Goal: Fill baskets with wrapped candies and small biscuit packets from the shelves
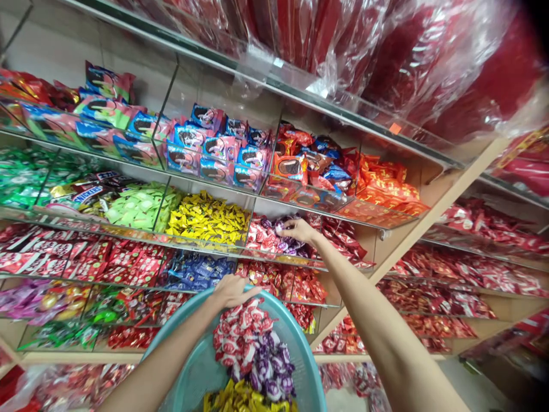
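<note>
The left hand (233, 290) is clenched over the far rim of a teal basin (195, 372), its fingers spread along the edge. The right hand (295, 230) reaches into a shelf compartment, its bent fingers and thumb at a purple-and-white candy (279, 227); whether they have closed on it, one cannot tell. That candy is among the loose purple candies (293, 248) of the compartment, with pink-and-white candies (261, 234) just to their left.

Inside the basin, which is below the shelf compartment, a red-and-white pile (242, 332) lies nearest the left hand. A purple-and-white pile (273, 366) touches its lower right side, and a yellow pile (249, 397) lies nearest the wearer, partly cut off by the bottom of the view.

Around the hands, the compartments hold more sweets: yellow candies (208, 220) left of the pink-and-white ones, then pale green candies (138, 207); blue candies (199, 272) one level down. On the level above sit blue-and-pink packets (214, 143) and orange packets (386, 182). A slanting wooden board (446, 191) stands at the right, and red packages (300, 28) in clear plastic fill the top.
</note>
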Available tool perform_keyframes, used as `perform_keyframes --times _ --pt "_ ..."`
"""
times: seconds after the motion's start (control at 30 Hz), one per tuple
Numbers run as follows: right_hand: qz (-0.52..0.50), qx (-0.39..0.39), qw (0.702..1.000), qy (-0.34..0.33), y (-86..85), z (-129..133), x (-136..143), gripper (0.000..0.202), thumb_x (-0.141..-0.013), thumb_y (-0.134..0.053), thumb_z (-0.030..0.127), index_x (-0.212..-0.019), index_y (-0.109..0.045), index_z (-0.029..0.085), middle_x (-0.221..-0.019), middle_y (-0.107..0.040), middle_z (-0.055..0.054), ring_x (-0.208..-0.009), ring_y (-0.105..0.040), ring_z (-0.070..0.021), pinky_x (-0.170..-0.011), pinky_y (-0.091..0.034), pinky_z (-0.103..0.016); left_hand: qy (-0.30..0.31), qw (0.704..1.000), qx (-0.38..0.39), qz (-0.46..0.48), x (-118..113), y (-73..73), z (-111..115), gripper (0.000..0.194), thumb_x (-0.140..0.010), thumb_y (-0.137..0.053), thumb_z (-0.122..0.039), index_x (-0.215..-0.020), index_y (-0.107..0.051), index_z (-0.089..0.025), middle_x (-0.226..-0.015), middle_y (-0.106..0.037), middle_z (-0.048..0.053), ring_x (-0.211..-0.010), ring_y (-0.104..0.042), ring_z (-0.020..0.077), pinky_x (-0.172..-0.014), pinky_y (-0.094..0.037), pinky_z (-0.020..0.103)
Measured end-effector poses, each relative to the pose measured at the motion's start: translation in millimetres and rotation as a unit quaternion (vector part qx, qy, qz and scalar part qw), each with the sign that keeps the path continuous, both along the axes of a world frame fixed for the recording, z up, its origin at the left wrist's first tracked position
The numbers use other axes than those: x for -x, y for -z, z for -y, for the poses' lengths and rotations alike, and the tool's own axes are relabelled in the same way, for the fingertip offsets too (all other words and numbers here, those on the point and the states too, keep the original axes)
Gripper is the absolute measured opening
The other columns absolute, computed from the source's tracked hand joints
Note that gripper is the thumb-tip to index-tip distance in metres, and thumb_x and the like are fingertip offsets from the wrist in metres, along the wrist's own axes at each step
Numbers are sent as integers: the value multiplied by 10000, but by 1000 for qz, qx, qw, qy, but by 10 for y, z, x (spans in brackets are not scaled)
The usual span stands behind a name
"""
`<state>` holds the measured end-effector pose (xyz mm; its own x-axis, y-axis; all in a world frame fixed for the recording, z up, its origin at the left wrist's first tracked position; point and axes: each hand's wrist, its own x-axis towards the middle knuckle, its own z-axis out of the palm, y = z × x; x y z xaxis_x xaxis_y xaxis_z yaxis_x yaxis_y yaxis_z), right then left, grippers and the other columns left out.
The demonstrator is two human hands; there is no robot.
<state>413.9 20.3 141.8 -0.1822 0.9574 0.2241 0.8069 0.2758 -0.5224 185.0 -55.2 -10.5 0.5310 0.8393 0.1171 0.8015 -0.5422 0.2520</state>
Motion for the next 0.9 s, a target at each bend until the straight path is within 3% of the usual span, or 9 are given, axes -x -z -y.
perform_keyframes --times 0.2,0.3,0.37,0.43,0.53,0.7,0.8,0.9 --pt "-79 -115 990 -16 -60 387 -59 385 -609 -676 454 -811 -637 128 -880 -634 -66 -847 -569 -196 -816 -424 -331 7 1000 -3 -27 -27 31 -51 745 -763 -150 -725 -897 -641 -181 -872 -679 128 -837 -622 287 -713 -414 339" --pt "-82 -160 982 -66 -32 823 -26 309 -659 -665 421 -821 -628 160 -1113 -571 -90 -1073 -501 -216 -952 -353 -364 11 999 -5 -35 -33 57 -69 761 -760 -135 -731 -871 -640 -173 -862 -678 131 -825 -623 287 -706 -413 342" --pt "-86 -143 981 -104 77 1183 15 287 -711 -636 391 -916 -616 192 -1226 -501 -79 -1159 -444 -205 -990 -325 -378 13 999 -4 -33 -31 64 -70 766 -757 -135 -736 -863 -641 -171 -859 -676 131 -821 -621 283 -711 -411 342" --pt "-83 -102 982 -132 289 1529 52 284 -743 -614 362 -992 -597 226 -1281 -452 -63 -1185 -422 -194 -1005 -314 -390 13 1000 2 -28 -30 64 -67 772 -753 -134 -741 -864 -642 -170 -855 -675 130 -820 -619 280 -714 -409 340" --pt "-91 -15 986 -137 759 1911 83 263 -750 -610 364 -984 -596 243 -1291 -443 -59 -1194 -414 -201 -1011 -311 -405 10 1000 9 -23 -28 57 -58 789 -747 -118 -748 -878 -642 -173 -862 -674 127 -812 -619 278 -700 -410 336" --pt "-80 62 989 -107 1515 2157 99 303 -737 -623 356 -1008 -580 227 -1310 -421 -87 -1198 -406 -220 -1016 -302 -404 8 1000 -1 -23 -24 55 -42 781 -747 -136 -746 -897 -641 -169 -861 -672 130 -816 -618 282 -696 -409 337" --pt "-19 86 990 -110 1759 2184 119 327 -721 -637 353 -1021 -582 235 -1328 -413 -75 -1201 -390 -232 -1004 -298 -416 3 1000 -1 -22 -26 57 -34 771 -747 -150 -744 -899 -644 -172 -849 -674 128 -816 -618 288 -687 -409 336" --pt "54 113 987 -100 1842 2182 122 355 -655 -695 366 -984 -606 268 -1354 -396 -43 -1213 -347 -276 -990 -266 -473 1 1000 1 -18 -28 60 -36 768 -748 -154 -742 -916 -645 -175 -859 -675 132 -825 -616 291 -694 -405 340"
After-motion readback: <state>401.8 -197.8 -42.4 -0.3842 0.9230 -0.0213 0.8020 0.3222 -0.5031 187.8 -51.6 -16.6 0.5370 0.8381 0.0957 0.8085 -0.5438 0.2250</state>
